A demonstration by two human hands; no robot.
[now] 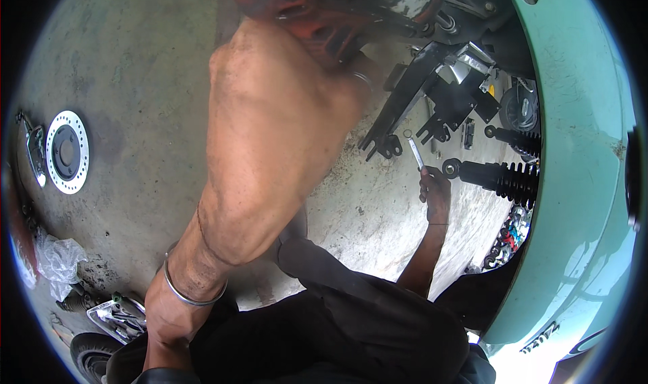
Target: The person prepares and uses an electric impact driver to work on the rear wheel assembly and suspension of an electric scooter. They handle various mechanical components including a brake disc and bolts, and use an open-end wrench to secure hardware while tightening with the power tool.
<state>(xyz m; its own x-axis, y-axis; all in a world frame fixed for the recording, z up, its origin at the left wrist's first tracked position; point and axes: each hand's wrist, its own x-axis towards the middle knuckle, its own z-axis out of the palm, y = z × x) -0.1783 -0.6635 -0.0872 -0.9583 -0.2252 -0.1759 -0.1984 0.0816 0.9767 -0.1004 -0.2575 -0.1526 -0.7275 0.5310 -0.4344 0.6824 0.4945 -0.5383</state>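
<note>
In my right hand (pixel 437 187) is a slim metal spanner (pixel 415 151), gripped by its lower end with the ring end pointing up and away. My left hand (pixel 263 127) is very close to the camera and fills the middle of the view, its back toward me. Its fingers are lost in blur beside a dark red, grimy thing (pixel 290 9) at the top; I cannot tell whether they hold it. A black metal bracket (pixel 432 80) with forked ends lies just beyond the spanner. Near my right hand are two black coil-spring shock absorbers (pixel 496 175).
A pale green vehicle body panel (pixel 574 181) curves along the right side. On the concrete floor at left lies a perforated brake disc (pixel 67 152). Clear plastic wrapping (pixel 59 257), metal parts (pixel 121 316) and a tyre (pixel 94 357) sit at lower left. My dark-trousered leg (pixel 378 310) crosses the bottom.
</note>
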